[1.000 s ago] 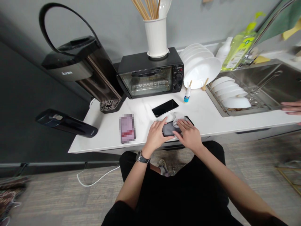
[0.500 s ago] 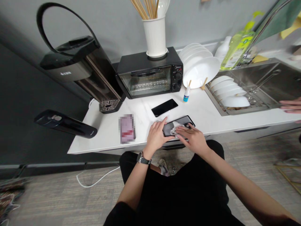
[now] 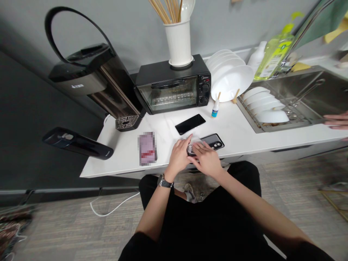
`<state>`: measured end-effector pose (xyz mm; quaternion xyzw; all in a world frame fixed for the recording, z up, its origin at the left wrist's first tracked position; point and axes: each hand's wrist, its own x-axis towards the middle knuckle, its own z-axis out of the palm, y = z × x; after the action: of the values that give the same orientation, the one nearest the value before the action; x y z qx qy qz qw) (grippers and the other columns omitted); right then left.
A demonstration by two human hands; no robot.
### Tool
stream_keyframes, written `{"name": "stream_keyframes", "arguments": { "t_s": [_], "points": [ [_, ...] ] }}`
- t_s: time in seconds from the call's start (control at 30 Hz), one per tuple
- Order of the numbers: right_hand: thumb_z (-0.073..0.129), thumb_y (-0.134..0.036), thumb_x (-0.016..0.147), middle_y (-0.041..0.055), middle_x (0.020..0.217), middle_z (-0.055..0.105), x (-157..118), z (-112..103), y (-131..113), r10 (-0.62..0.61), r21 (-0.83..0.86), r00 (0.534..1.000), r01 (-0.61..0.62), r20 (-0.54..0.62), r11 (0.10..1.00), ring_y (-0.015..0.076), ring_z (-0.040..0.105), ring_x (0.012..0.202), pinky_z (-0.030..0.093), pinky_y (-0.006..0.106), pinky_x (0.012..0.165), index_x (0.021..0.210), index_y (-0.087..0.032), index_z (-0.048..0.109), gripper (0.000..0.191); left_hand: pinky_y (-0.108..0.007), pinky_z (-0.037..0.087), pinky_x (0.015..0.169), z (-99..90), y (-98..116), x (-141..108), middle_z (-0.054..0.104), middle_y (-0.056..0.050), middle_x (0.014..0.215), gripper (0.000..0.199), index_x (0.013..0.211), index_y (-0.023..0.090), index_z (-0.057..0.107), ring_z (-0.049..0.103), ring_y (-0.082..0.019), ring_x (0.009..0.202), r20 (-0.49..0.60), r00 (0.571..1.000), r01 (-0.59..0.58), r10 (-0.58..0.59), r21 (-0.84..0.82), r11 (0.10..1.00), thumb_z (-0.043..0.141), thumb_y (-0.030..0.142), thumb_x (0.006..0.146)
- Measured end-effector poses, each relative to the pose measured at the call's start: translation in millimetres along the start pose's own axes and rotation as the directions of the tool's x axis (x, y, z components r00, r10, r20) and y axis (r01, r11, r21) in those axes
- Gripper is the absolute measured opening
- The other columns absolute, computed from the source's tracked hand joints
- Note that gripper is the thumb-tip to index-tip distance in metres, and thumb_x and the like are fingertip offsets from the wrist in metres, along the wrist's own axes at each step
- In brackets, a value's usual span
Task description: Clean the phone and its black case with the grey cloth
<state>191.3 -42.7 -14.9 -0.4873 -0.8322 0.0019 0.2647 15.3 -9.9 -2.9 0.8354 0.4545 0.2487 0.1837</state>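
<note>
A black-edged phone case (image 3: 210,140) with a see-through back and camera holes at its right end lies on the counter in front of me. My left hand (image 3: 178,155) grips its left end between thumb and fingers. My right hand (image 3: 208,159) presses a crumpled white tissue (image 3: 193,140) onto the case's left part, close to my left fingers. The tissue is partly hidden under the fingers. Just behind the case, a black phone (image 3: 190,124) lies screen up. To its right stands a small white bottle (image 3: 215,109) with a blue label.
A blurred-out pinkish item (image 3: 147,148) and a dark flask lying on its side (image 3: 77,143) are on the left. Behind stand a drinks dispenser (image 3: 108,83) and a toaster oven (image 3: 174,94). Plates (image 3: 231,83) and a sink (image 3: 254,125) are right; another person's hand (image 3: 337,121) shows there.
My right hand has slid left along the case with the tissue, uncovering the camera holes. My left hand stays at the left end.
</note>
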Motion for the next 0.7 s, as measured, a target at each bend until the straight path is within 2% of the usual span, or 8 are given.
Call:
{"name": "stream_keyframes", "arguments": {
  "t_s": [0.1, 0.23, 0.37, 0.5, 0.6, 0.7],
  "points": [
    [0.053, -0.046, 0.108, 0.0183, 0.137, 0.071, -2.4, -4.5, -8.0, -0.084, 0.12, 0.995, 0.076, 0.06, 0.99, 0.0305, 0.066, 0.131, 0.043, 0.052, 0.122, 0.132, -0.012, 0.069, 0.045, -0.044, 0.048, 0.104, 1.2, -2.3, -2.7, 0.066, -0.011, 0.132, 0.087, 0.168, 0.024, 0.025, 0.056, -0.031, 0.116, 0.009, 1.0, 0.003, -0.004, 0.026, 1.0, 0.07, 0.028, 0.093],
    [0.051, -0.039, 0.11, 0.0083, 0.137, 0.073, -20.6, -22.5, 12.4, -0.095, 0.175, 0.991, 0.078, 0.093, 0.982, 0.0261, 0.067, 0.131, 0.038, 0.055, 0.124, 0.136, -0.023, 0.068, 0.035, -0.045, 0.046, 0.106, 4.5, 0.5, -4.4, 0.065, -0.009, 0.137, 0.095, 0.167, 0.028, 0.027, 0.057, -0.031, 0.12, -0.031, 0.998, 0.053, -0.052, 0.046, 0.998, 0.081, 0.036, 0.088],
    [0.05, -0.038, 0.111, 0.0087, 0.141, 0.071, -39.4, -39.3, 49.6, -0.013, 0.043, 0.999, 0.011, 0.044, 0.999, 0.0264, 0.067, 0.131, 0.031, 0.055, 0.127, 0.139, -0.022, 0.066, 0.036, -0.046, 0.044, 0.109, 4.8, 4.4, -1.1, 0.066, -0.008, 0.14, 0.105, 0.166, 0.029, 0.027, 0.056, -0.031, 0.123, -0.024, 0.999, 0.039, -0.038, 0.038, 0.999, 0.087, 0.047, 0.082],
    [0.049, -0.038, 0.111, 0.0133, 0.145, 0.068, -43.1, -38.6, 69.9, 0.099, -0.093, 0.994, -0.104, -0.054, 0.99, 0.0301, 0.065, 0.134, 0.033, 0.057, 0.126, 0.144, -0.016, 0.061, 0.042, -0.045, 0.044, 0.112, 3.3, 5.4, 3.2, 0.065, -0.008, 0.142, 0.104, 0.166, 0.029, 0.027, 0.056, -0.03, 0.125, -0.006, 1.0, 0.008, -0.008, 0.031, 0.999, 0.087, 0.045, 0.083],
    [0.051, -0.042, 0.109, 0.0165, 0.143, 0.068, -32.9, -24.5, 56.1, 0.127, -0.083, 0.988, -0.134, -0.085, 0.988, 0.0328, 0.062, 0.137, 0.038, 0.056, 0.123, 0.14, -0.011, 0.063, 0.045, -0.046, 0.044, 0.112, 3.7, 4.4, 4.6, 0.066, -0.007, 0.142, 0.102, 0.166, 0.03, 0.027, 0.056, -0.03, 0.126, -0.01, 1.0, -0.002, 0.002, 0.008, 1.0, 0.087, 0.044, 0.084],
    [0.052, -0.043, 0.109, 0.016, 0.141, 0.07, -15.4, -7.7, 24.7, 0.072, 0.006, 0.995, -0.072, -0.064, 0.997, 0.0329, 0.061, 0.137, 0.039, 0.055, 0.123, 0.135, -0.013, 0.067, 0.043, -0.045, 0.045, 0.111, 4.9, 1.2, 3.9, 0.065, -0.008, 0.141, 0.094, 0.166, 0.027, 0.029, 0.055, -0.03, 0.124, -0.021, 1.0, -0.014, 0.014, 0.003, 1.0, 0.081, 0.036, 0.089]
  ]
}}
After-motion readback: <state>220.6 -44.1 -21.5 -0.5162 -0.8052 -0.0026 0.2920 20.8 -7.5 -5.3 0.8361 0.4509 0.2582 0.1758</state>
